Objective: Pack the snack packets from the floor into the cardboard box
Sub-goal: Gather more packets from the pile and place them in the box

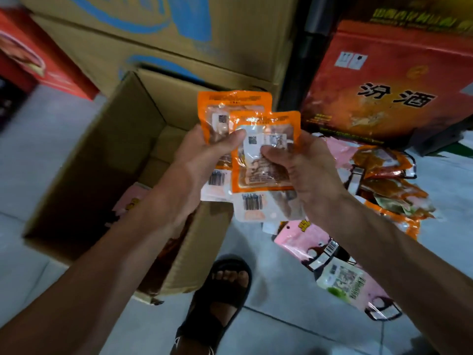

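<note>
Both hands (pixel 258 160) gripping orange packets (pixel 266 149), above cardboard box (pixel 84 175) rim

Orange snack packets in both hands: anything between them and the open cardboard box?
Nothing visible. The two orange snack packets, held by the left hand and right hand, sit above the open brown cardboard box; its flaps are folded outward.

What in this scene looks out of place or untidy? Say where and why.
Snack packets lie strewn on the floor right of the cardboard box, overlapping at odd angles. Nothing looks torn or spilled. Both hands, left hand and right hand, hold orange packets above the box.
</note>
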The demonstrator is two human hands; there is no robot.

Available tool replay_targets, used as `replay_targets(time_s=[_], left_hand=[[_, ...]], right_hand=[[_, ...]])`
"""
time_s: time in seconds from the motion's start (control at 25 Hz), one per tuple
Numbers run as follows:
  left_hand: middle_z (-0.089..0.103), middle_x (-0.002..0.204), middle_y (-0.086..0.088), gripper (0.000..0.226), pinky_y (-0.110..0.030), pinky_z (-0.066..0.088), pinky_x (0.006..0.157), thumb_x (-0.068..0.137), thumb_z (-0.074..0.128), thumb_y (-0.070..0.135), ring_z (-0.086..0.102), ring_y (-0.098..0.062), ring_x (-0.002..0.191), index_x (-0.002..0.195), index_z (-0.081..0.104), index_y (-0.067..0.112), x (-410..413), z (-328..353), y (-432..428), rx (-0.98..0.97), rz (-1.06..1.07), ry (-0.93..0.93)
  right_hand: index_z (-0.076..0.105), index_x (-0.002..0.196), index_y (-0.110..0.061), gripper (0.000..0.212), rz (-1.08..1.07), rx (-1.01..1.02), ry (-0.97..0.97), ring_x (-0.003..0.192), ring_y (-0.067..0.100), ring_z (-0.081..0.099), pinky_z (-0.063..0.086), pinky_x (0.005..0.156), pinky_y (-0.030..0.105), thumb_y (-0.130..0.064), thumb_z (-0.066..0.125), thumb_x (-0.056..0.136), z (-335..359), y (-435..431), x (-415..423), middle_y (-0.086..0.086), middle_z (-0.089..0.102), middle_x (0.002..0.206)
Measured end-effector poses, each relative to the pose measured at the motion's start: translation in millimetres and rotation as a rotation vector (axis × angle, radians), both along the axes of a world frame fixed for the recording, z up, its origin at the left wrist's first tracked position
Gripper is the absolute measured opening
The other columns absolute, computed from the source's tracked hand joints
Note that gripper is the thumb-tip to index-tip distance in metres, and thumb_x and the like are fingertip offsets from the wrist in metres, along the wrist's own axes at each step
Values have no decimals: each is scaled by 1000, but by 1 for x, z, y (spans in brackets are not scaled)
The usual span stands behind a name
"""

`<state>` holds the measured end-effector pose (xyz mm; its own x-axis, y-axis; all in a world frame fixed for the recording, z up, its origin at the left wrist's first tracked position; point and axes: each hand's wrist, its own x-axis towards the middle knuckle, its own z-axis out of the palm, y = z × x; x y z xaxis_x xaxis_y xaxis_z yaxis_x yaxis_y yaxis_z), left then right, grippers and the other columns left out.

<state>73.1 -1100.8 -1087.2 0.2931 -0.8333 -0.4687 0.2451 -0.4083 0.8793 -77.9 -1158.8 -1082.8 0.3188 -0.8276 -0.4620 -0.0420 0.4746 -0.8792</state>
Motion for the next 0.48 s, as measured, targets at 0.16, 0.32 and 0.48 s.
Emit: replay_targets(time_s=[0.16,0.32,0.48], left_hand=[[75,113,-11,37,-46,61,82,88,72,18,74,-30,98,124,66,11,73,10,14,-64,205,-129],[75,112,-11,36,-34,62,78,90,69,19,75,-23,95,124,65,7,142,5,34,-64,361,-306],[69,112,-19,53,-53,55,85,85,71,37,67,-41,100,126,51,10,177,-21,46,249,297,-950]], right_hand=[[69,103,-7,16,115,-60,-8,71,14,73,59,65,27,-4,63,88,15,-6,73,4,75,86],[69,100,-11,13,153,-1,139,69,21,69,56,52,29,-9,62,90,4,-22,151,8,72,94],[49,133,-4,36,311,-77,434,100,29,62,50,74,32,-9,46,97,-40,-36,184,15,61,117]])
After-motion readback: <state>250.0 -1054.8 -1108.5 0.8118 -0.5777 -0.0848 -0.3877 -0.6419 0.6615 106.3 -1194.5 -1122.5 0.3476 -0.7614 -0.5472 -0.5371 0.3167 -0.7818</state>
